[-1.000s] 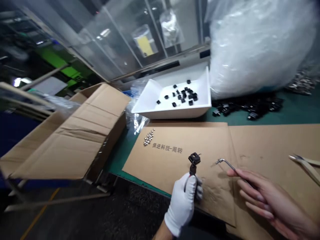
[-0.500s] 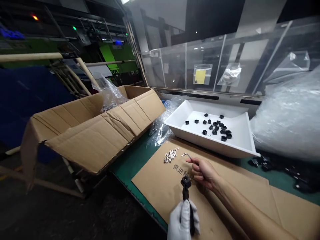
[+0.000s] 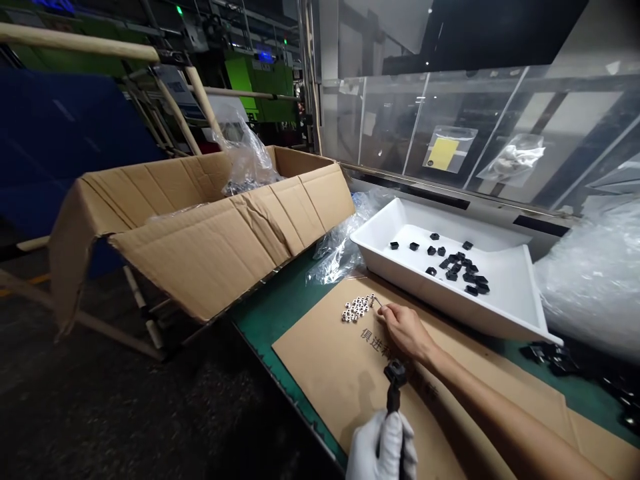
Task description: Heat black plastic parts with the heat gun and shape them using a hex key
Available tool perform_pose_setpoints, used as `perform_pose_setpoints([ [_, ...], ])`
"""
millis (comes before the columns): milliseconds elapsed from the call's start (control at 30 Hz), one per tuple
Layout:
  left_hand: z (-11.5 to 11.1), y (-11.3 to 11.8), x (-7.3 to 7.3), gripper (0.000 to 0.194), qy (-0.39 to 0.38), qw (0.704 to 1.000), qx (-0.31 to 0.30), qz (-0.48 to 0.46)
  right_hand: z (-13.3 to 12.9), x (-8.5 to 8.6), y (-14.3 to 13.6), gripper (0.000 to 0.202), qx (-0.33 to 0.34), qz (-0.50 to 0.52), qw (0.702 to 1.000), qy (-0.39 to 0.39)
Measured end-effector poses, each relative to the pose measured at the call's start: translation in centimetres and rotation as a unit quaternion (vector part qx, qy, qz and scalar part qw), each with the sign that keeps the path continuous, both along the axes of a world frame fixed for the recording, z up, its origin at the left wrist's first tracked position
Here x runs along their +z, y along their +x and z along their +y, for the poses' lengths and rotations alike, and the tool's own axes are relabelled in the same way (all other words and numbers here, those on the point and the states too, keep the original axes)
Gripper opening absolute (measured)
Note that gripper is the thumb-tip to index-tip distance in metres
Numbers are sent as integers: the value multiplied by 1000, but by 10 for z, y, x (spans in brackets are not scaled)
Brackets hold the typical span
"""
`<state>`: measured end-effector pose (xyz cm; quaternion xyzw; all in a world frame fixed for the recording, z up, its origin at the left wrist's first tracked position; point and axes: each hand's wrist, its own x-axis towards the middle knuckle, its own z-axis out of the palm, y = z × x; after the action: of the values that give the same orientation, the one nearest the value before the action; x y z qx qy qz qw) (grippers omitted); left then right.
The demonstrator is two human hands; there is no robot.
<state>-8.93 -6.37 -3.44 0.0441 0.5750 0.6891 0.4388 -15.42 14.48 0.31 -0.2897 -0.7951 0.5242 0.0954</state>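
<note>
My left hand (image 3: 383,445), in a white glove, is closed around the stem of a black plastic part (image 3: 395,383), its squarish head pointing up. My bare right hand (image 3: 406,330) pinches a thin bent metal hex key (image 3: 378,302) between thumb and fingertips. The tip of the key is at the right edge of a cluster of small shiny metal nuts (image 3: 356,309); whether it touches one I cannot tell. Both the nuts and my right hand are over a flat cardboard sheet (image 3: 320,373) with printed characters.
Behind the cardboard, a white tray (image 3: 500,327) holds several small black pieces (image 3: 455,263). More black parts (image 3: 555,360) lie at the right beside a large plastic-wrapped bundle (image 3: 595,280). An open carton (image 3: 215,247) stands left of the green table (image 3: 300,307), above a dark floor.
My right hand has moved the hex key forward to the edge of the nuts. The left hand still grips the black part. The camera view has turned left.
</note>
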Motion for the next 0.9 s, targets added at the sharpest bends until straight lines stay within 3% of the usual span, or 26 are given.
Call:
perform_pose_setpoints([
  [200,-1,-2,4,74,5,1000,-10,9,0,13,15,40,-52,69,993,74],
  [300,-2,-5,9,74,16,999,-9,29,3,18,50,55,-101,76,989,70],
  [400,-2,-6,14,72,15,999,-4,43,0,16,106,56,-133,69,987,56],
  [600,11,-1,25,65,-47,993,-8,110,-12,-18,220,44,-211,50,976,15],
  [700,35,-6,50,54,-80,979,-6,186,-19,-35,248,43,-237,64,969,-7],
  [767,63,-16,79,43,-96,952,-23,290,-23,-40,252,41,-250,92,964,-14],
  [800,80,-23,96,38,-113,923,-38,367,-25,-41,251,40,-256,112,960,-16],
  [833,100,-30,114,34,-148,873,-58,461,-27,-41,249,39,-261,136,955,-17],
  [867,121,-38,132,35,-206,790,-94,570,-28,-41,247,39,-264,160,951,-17],
  [900,143,-45,149,35,-225,746,-121,615,-28,-41,244,39,-264,182,947,-14],
])
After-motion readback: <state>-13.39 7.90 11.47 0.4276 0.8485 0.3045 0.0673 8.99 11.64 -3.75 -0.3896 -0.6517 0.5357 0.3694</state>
